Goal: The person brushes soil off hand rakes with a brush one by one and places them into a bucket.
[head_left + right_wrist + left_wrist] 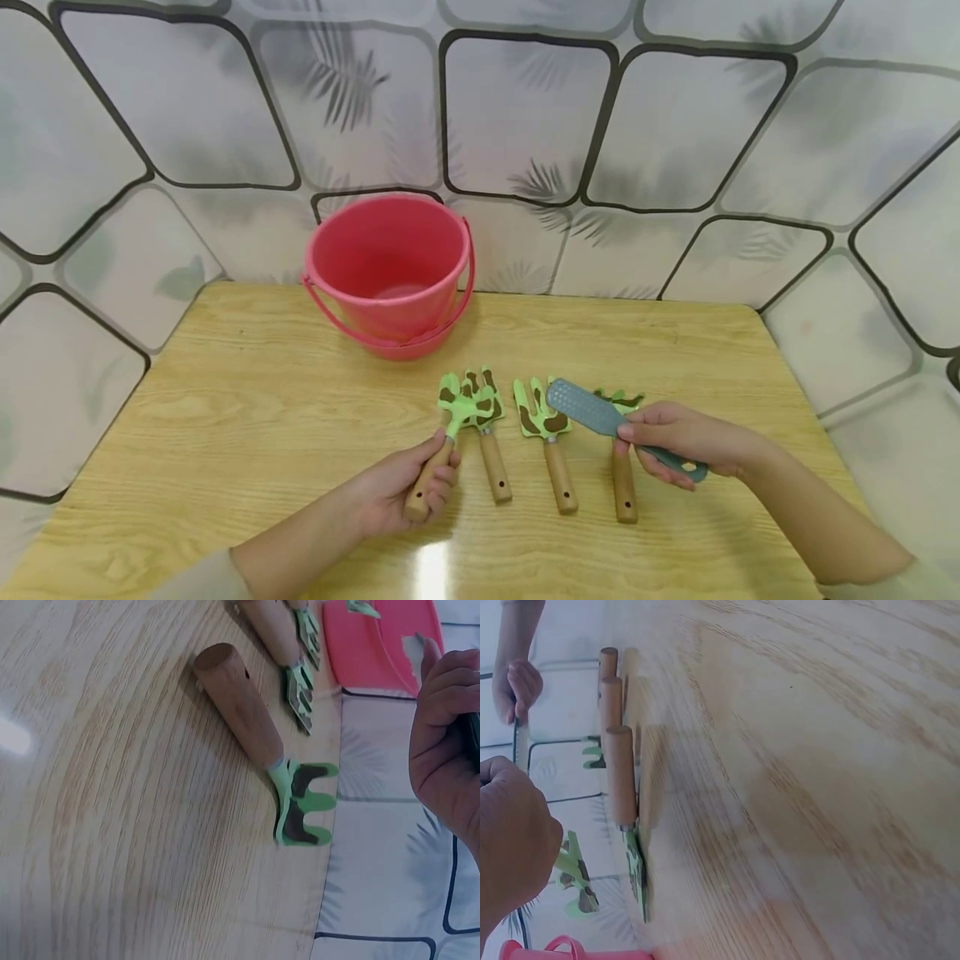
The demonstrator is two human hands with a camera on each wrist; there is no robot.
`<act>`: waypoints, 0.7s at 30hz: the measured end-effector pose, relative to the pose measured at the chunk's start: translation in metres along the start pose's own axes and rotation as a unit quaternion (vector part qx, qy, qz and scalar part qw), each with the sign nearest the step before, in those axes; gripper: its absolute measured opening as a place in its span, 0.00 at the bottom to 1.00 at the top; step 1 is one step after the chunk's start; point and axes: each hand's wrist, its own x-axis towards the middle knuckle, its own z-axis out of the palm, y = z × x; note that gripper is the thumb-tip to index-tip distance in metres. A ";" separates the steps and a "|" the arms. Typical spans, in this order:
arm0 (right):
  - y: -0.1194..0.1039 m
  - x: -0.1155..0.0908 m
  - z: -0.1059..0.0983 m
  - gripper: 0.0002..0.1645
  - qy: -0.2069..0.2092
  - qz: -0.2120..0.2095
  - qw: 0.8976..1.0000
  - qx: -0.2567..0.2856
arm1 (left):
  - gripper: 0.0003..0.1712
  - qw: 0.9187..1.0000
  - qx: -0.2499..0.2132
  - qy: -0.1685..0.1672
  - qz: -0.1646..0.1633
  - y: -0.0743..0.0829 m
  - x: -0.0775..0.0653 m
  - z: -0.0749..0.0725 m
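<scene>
My left hand (pixel 408 487) grips the wooden handle of a small garden rake (pixel 463 407) whose green head has brown patches. The rake head overlaps a garden fork (pixel 492 462) lying on the table. In my right hand (pixel 682 442), fingers and thumb pinch a flat grey-blue paddle-shaped tool (pixel 588 408) with a dotted blade and a hole at its handle end. It is tilted above a second garden fork (pixel 551 442) and another hand rake (pixel 624 483), partly covering both. This lying rake (pixel 300 802) shows its three prongs in the right wrist view.
A pink bucket (pixel 390 292) stands at the back of the wooden table (pixel 247 400), its handle lowered at the front. Behind it and at both sides rises a patterned wall covering (pixel 525 117) with dark outlines and leaves.
</scene>
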 end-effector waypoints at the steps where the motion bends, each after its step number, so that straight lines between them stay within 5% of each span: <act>1: -0.001 0.003 0.001 0.19 -0.002 0.000 1.000 -0.005 | 0.23 1.000 0.004 0.004 0.001 0.000 0.000 0.001; 13: -0.015 0.037 0.020 0.22 0.009 0.049 0.996 -0.075 | 0.18 0.998 0.043 0.045 0.009 -0.004 0.001 0.008; 21: -0.017 0.054 0.038 0.21 0.050 0.068 0.982 -0.168 | 0.19 0.997 0.060 0.046 -0.002 -0.002 -0.002 0.016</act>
